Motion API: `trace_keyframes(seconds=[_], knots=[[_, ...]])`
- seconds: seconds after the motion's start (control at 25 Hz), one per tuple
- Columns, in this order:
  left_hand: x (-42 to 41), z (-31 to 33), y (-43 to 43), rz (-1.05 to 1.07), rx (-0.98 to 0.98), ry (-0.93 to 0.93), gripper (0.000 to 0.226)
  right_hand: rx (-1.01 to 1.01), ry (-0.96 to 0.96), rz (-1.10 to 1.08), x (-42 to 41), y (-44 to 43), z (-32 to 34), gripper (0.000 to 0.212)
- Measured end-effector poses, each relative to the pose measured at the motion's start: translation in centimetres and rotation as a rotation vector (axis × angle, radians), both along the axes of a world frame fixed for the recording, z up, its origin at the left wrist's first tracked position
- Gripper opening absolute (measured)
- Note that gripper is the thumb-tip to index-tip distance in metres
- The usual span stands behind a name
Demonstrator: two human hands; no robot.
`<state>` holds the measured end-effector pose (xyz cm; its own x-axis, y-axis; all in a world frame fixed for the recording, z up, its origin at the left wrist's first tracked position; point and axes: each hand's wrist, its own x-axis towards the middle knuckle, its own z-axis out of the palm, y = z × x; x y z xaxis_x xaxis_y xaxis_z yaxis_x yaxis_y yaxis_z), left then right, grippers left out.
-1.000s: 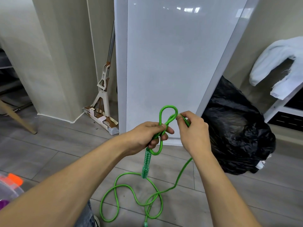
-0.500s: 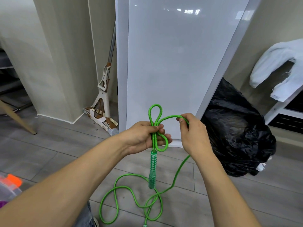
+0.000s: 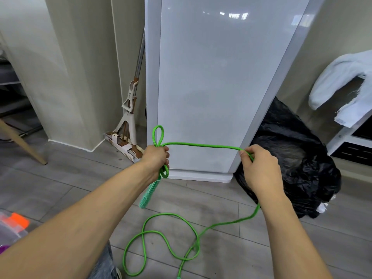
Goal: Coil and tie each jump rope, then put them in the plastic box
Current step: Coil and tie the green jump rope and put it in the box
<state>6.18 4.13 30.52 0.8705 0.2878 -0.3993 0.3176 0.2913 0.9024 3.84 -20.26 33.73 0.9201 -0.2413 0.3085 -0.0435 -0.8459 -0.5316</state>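
Grey plank floor [image 3: 60,182] runs to a white panel. At far left, a clear plastic box [image 3: 10,232] shows something orange and purple inside. The left hand [image 3: 156,160] clenches the green jump rope [image 3: 201,145] loops, handle dangling; the right hand [image 3: 259,168] pinches the taut strand. Best keep loops even, feeding the floor slack steadily.

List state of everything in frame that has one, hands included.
left hand: shut on bunched rope loops
right hand: pinching the rope, pulled out to the side
green jump rope: partly coiled, taut between the hands, rest loose on the floor
rope handle: hanging below the left hand
black bag: slumped on the floor
mop: leaning upright in the corner
white cloth: draped over a shelf
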Motion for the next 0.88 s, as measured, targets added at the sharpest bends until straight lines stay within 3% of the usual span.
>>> trace_keyframes(seconds=[0.16, 0.4, 0.56, 0.72, 0.88], knots=[[-0.9, 0.2, -0.9, -0.139, -0.112, -0.018, 0.018, 0.168, -0.019, 0.070, 0.0, 2.2, -0.1, 0.026], [-1.7, 0.4, -2.1, -0.242, -0.121, -0.102, 0.021, 0.197, 0.074, 0.312, -1.0, 6.8, -1.0, 0.034], [-2.0, 0.2, -2.9, -0.244, -0.090, -0.180, 0.017, 0.450, 0.086, 0.273, -1.8, 8.2, -1.2, 0.014], [-2.3, 0.0, -3.6, -0.241, 0.027, -0.214, 0.018, 0.378, 0.020, 0.255, -2.5, 9.7, -1.8, 0.007], [-2.8, 0.5, -3.7, -0.251, -0.091, -0.173, 0.025, 0.398, -0.035, 0.283, -3.1, 10.7, -1.9, 0.010]])
